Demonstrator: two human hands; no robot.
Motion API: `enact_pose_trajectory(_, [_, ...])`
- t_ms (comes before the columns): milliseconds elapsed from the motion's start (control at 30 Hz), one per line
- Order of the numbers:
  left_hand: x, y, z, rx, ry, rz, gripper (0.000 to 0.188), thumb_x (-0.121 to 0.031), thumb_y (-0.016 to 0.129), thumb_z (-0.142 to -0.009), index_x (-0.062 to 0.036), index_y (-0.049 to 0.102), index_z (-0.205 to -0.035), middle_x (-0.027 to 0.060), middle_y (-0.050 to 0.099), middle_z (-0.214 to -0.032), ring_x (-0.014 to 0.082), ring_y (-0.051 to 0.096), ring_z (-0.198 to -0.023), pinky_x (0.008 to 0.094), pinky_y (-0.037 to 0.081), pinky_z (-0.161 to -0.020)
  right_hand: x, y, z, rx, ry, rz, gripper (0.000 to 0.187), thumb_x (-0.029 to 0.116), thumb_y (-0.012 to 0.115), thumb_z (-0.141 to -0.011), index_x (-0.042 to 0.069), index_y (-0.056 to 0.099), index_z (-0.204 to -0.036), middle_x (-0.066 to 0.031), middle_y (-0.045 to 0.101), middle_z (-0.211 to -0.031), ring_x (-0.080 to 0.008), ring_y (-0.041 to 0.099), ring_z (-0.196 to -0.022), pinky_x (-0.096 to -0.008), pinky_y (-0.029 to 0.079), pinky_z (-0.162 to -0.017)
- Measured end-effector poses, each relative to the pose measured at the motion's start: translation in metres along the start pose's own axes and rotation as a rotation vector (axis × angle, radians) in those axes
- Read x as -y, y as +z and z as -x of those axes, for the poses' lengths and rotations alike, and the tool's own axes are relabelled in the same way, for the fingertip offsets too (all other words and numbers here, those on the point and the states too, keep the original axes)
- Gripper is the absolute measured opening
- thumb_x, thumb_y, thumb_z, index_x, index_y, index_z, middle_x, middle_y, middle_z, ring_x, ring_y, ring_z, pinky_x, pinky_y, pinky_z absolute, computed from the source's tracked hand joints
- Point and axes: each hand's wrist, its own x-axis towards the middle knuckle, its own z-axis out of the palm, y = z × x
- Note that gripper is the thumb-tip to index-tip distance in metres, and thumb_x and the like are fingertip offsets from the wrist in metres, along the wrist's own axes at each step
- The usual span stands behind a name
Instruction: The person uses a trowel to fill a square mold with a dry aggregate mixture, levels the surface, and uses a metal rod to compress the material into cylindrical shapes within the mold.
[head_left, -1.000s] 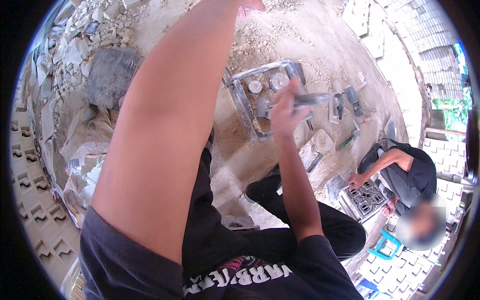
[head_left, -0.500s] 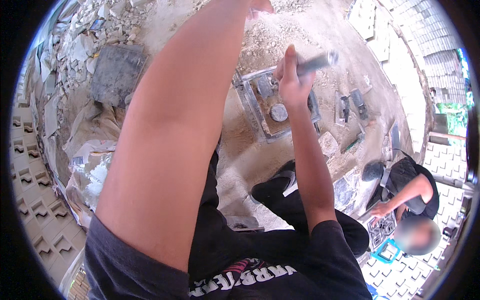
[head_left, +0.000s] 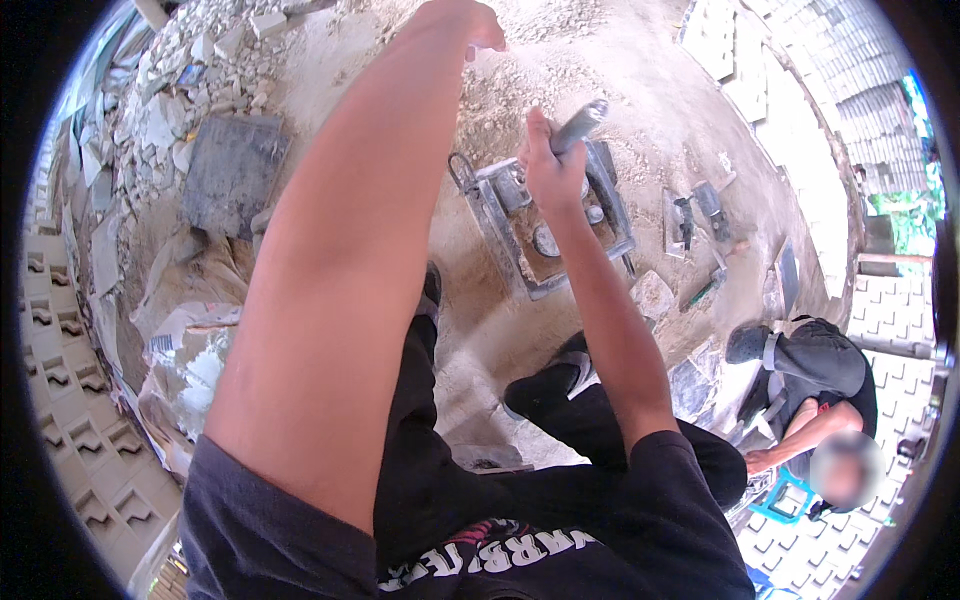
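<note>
My right hand [head_left: 552,168] is closed around a grey cylindrical tool [head_left: 580,124], held above a rectangular metal mould [head_left: 510,248] that lies on the sandy ground and holds grey mix and round inserts. My left arm stretches far forward across the view. Its hand, my left hand [head_left: 470,22], sits at the top edge with fingers curled; whether it holds anything is hidden.
A second person [head_left: 815,400] crouches at the right by a blue stool [head_left: 782,497]. Trowels and small moulds [head_left: 692,215] lie beyond the big mould. A dark slab [head_left: 232,170] and rubble [head_left: 160,100] are at the left, patterned blocks [head_left: 70,400] along the left edge.
My right hand has lifted the grey tool up from the mould and raised it. The view has swung, so the mould sits more central and the crouching person lower right.
</note>
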Motion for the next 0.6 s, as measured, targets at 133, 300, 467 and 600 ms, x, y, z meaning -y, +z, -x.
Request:
enact_pose_trajectory(133, [0.026, -0.018, -0.025, 0.084, 0.074, -0.214, 0.036, -0.027, 0.064, -0.081, -0.0029, 0.068, -0.107, 0.0139, 0.069, -0.110, 0.0313, 0.066, -0.100, 0.0461, 0.051, -0.084, -0.020, 0.002, 0.021, 0.017, -0.088, -0.112, 0.036, 0.030, 0.058, -0.098, 0.010, 0.049, -0.069, 0.0050, 0.043, -0.057, -0.0057, 0.040, -0.049, -0.0244, 0.034, -0.045])
enact_pose_trajectory(300, [0.031, -0.043, -0.022, -0.361, 0.314, -0.442, 0.018, -0.016, 0.065, -0.071, 0.0012, 0.065, -0.076, 0.0211, 0.066, -0.076, 0.0386, 0.064, -0.072, 0.0444, 0.051, -0.068, 0.002, -0.025, -0.002, -0.049, 0.230, -0.285, 0.039, 0.034, 0.060, -0.095, 0.007, 0.050, -0.069, 0.0001, 0.049, -0.059, -0.0097, 0.045, -0.049, -0.0286, 0.038, -0.045])
enact_pose_trajectory(467, [-0.065, -0.053, 0.052, -0.511, 0.568, -0.141, 0.019, -0.015, 0.077, -0.068, -0.0008, 0.066, -0.075, 0.0165, 0.066, -0.070, 0.0306, 0.065, -0.067, 0.0404, 0.050, -0.063, 0.058, -0.107, 0.004, -0.303, 0.161, -0.464, 0.046, 0.035, 0.058, -0.096, 0.010, 0.045, -0.059, -0.0011, 0.045, -0.050, -0.0116, 0.042, -0.041, -0.0307, 0.034, -0.040])
enact_pose_trajectory(600, [-0.155, -0.052, 0.100, -0.271, 0.615, -0.020, 0.017, -0.015, 0.078, -0.070, -0.0005, 0.070, -0.073, 0.0140, 0.068, -0.067, 0.0232, 0.067, -0.063, 0.0372, 0.051, -0.062, 0.122, -0.169, 0.032, -0.396, 0.108, -0.454, 0.049, 0.037, 0.056, -0.096, 0.011, 0.041, -0.057, -0.0025, 0.043, -0.048, -0.0143, 0.043, -0.039, -0.0320, 0.035, -0.039])
